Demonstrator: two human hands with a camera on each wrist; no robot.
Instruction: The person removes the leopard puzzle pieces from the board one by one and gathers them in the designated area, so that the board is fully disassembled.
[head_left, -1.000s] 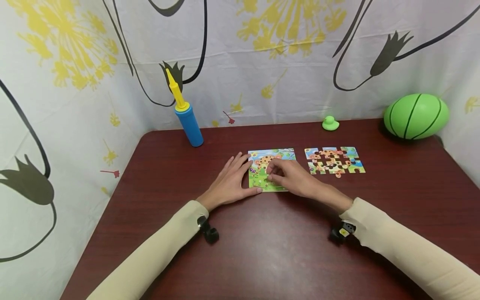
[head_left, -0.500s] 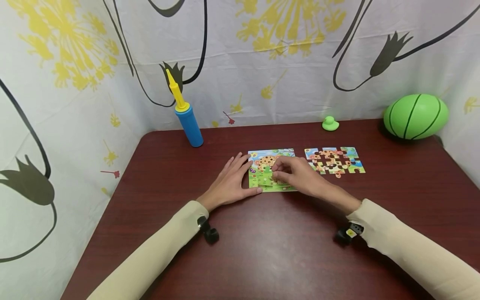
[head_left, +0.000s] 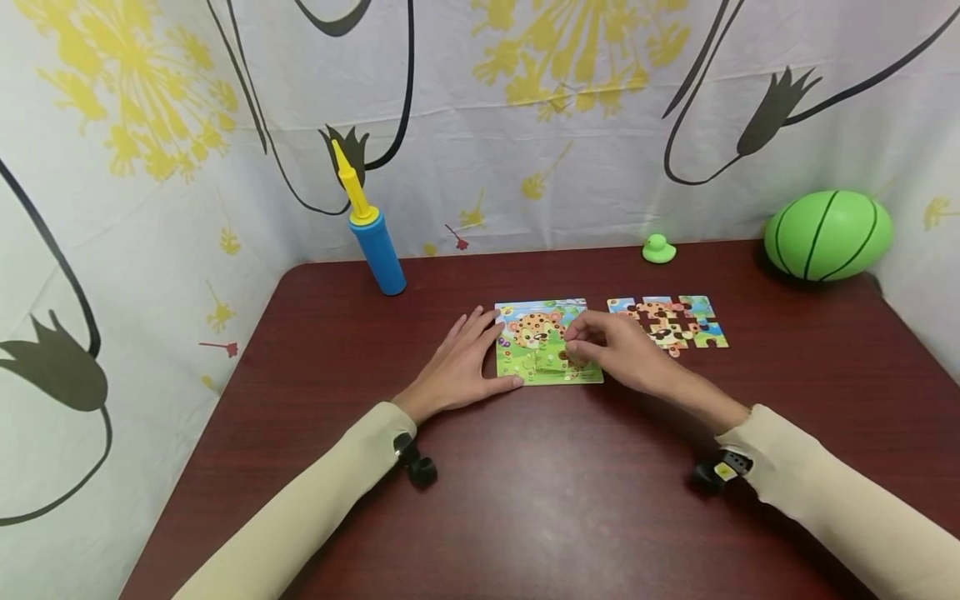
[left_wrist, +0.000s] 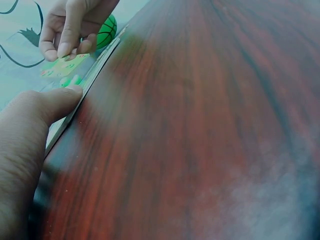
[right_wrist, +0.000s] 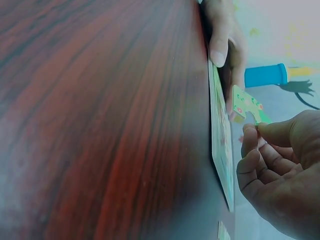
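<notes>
A green puzzle piece [head_left: 551, 356] is pinched between the thumb and forefinger of my right hand [head_left: 626, 350]. In the right wrist view the piece [right_wrist: 245, 102] is raised above the puzzle board [right_wrist: 216, 120], tilted, with small flowers printed on it. The board [head_left: 512, 362], printed with a spotted leopard cub on grass, lies flat on the table. My left hand [head_left: 459, 364] rests at the board's left side with its fingers spread, the thumb touching the near edge. Right of the board, partly behind my right hand, lies a group of leopard puzzle pieces [head_left: 705, 308] with gaps among them.
On the dark wooden table [head_left: 480, 500] a blue and yellow hand pump [head_left: 381, 254] stands at the back left. A green toy duck [head_left: 658, 249] sits near the back edge, and a green ball [head_left: 828, 236] at the back right. A patterned cloth [head_left: 480, 150] hangs behind.
My right hand has moved to the right over the board, carrying the green puzzle piece and uncovering the printed leopard face. My left hand has stayed in place.
</notes>
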